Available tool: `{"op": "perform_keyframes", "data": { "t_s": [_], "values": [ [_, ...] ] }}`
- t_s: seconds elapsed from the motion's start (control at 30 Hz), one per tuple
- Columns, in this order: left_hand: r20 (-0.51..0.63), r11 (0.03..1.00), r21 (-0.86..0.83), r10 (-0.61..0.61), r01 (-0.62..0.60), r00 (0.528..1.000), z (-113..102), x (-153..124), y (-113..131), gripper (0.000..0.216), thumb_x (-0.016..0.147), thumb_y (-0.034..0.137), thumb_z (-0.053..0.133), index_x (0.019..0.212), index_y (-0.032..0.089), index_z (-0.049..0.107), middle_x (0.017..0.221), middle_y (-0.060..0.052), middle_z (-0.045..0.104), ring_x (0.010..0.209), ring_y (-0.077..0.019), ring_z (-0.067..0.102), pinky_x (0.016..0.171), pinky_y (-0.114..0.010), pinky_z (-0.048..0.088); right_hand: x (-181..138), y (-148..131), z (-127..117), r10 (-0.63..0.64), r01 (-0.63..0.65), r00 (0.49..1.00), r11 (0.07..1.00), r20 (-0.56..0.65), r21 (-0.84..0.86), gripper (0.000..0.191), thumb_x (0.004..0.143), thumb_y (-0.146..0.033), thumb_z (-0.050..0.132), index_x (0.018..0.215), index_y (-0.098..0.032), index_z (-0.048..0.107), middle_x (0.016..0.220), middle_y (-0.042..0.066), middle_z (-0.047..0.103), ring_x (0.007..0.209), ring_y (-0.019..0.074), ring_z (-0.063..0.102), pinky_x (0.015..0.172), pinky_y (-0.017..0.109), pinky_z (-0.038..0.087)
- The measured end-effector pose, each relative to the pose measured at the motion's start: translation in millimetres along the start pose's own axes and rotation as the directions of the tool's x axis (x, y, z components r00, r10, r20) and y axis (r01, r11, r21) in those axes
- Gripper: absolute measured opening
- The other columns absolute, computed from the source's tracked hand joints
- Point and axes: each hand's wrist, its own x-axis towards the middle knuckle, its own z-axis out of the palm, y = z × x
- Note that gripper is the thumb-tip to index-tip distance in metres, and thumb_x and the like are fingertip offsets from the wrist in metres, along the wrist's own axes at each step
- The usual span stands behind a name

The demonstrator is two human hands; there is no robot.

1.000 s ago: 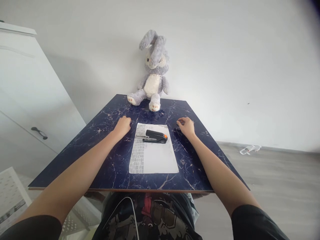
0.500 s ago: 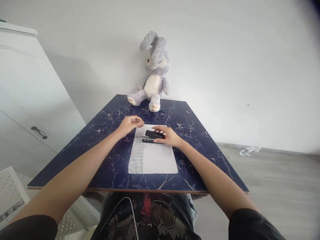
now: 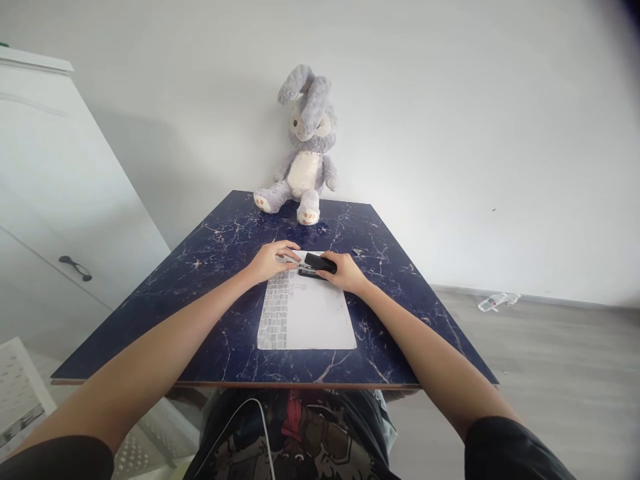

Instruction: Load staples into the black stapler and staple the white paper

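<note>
A white printed sheet of paper (image 3: 310, 313) lies on the dark blue marbled table (image 3: 210, 320). A black stapler (image 3: 319, 264) sits at the sheet's far edge. My right hand (image 3: 345, 274) is closed around the stapler from the right. My left hand (image 3: 273, 260) pinches the paper's top left corner, right beside the stapler's metal nose. Both forearms reach across the table from the near edge.
A grey plush rabbit (image 3: 305, 150) sits at the table's far edge against the white wall. A white cabinet (image 3: 55, 200) stands at the left. A crumpled wrapper (image 3: 493, 301) lies on the wooden floor at the right. A tiny dark object (image 3: 357, 251) rests on the table right of the stapler.
My right hand came in from the right side of the table and took hold of the stapler, shifting it toward the paper's far edge. My left hand moved onto the paper's top left corner.
</note>
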Motion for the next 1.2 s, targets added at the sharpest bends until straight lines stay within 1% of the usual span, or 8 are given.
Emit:
{"op": "perform_keyframes", "data": {
  "t_s": [0.1,0.27,0.37,0.47,0.7,0.87,1.03,1.2],
  "values": [
    [0.001,0.998,0.062,-0.033,0.033,0.999,5,1,7,0.054,0.078,0.038,0.083,0.125,0.02,0.064,0.102,-0.008,0.08,0.086,-0.0241,0.075,0.081,-0.037,0.056,1,1,2,-0.016,0.016,1.0,1.0,0.001,-0.018,0.024,0.087,-0.028,0.075,0.107,-0.017,0.07,0.09,0.005,0.074,0.075,0.0196,0.066,0.069,0.028,0.044],
    [0.001,0.997,0.043,-0.07,0.07,0.998,10,3,8,0.054,0.079,0.039,0.08,0.124,0.019,0.06,0.101,-0.008,0.08,0.07,-0.0187,0.069,0.068,-0.033,0.052,1,3,2,-0.036,0.036,0.999,0.999,0.004,-0.025,0.023,0.087,-0.027,0.074,0.107,-0.018,0.069,0.091,0.004,0.074,0.075,0.019,0.065,0.069,0.028,0.044],
    [-0.008,0.998,0.033,-0.06,0.06,0.998,12,5,2,0.053,0.079,0.04,0.081,0.123,0.02,0.059,0.1,-0.007,0.08,0.067,-0.0166,0.066,0.067,-0.032,0.05,1,3,2,-0.041,0.041,0.999,0.999,0.004,-0.025,0.021,0.087,-0.027,0.073,0.105,-0.018,0.069,0.087,0.003,0.072,0.072,0.0179,0.063,0.067,0.027,0.042],
    [-0.01,0.998,0.012,-0.068,0.068,0.998,13,5,-1,0.053,0.079,0.039,0.081,0.123,0.021,0.058,0.101,-0.006,0.08,0.065,-0.0151,0.064,0.066,-0.031,0.05,1,3,2,-0.043,0.043,0.999,0.999,0.005,-0.026,0.021,0.087,-0.027,0.073,0.105,-0.018,0.068,0.087,0.003,0.072,0.072,0.0177,0.063,0.067,0.027,0.042],
    [-0.004,0.998,0.005,-0.062,0.062,0.998,12,6,2,0.048,0.077,0.038,0.081,0.116,0.02,0.059,0.099,-0.006,0.08,0.07,-0.0166,0.067,0.069,-0.031,0.05,0,2,1,-0.035,0.035,0.999,0.999,0.017,-0.031,0.02,0.087,-0.027,0.072,0.105,-0.018,0.068,0.09,0.004,0.073,0.073,0.0179,0.063,0.067,0.027,0.042],
    [0.009,0.998,0.004,-0.064,0.064,0.998,12,5,1,0.049,0.077,0.04,0.081,0.117,0.02,0.059,0.1,-0.006,0.08,0.064,-0.015,0.064,0.067,-0.032,0.05,0,0,0,-0.034,0.035,0.999,0.999,0.025,-0.034,0.022,0.088,-0.027,0.072,0.107,-0.017,0.068,0.089,0.004,0.073,0.073,0.0179,0.063,0.068,0.027,0.041],
    [0.017,0.998,0.017,-0.062,0.062,0.998,12,5,0,0.05,0.078,0.042,0.081,0.117,0.021,0.059,0.1,-0.006,0.079,0.063,-0.0147,0.064,0.066,-0.031,0.05,0,-2,-2,-0.033,0.033,0.999,0.999,0.026,-0.033,0.021,0.087,-0.027,0.072,0.106,-0.017,0.068,0.087,0.004,0.072,0.072,0.0183,0.062,0.067,0.027,0.041],
    [0.008,0.997,-0.013,-0.076,0.076,0.997,11,6,-3,0.052,0.077,0.044,0.081,0.117,0.021,0.058,0.102,-0.007,0.079,0.061,-0.0144,0.064,0.063,-0.031,0.05,0,-2,-1,-0.029,0.03,0.999,0.999,0.026,-0.042,0.021,0.088,-0.027,0.072,0.106,-0.018,0.068,0.087,0.004,0.072,0.072,0.0184,0.062,0.068,0.027,0.041]
  ]
}}
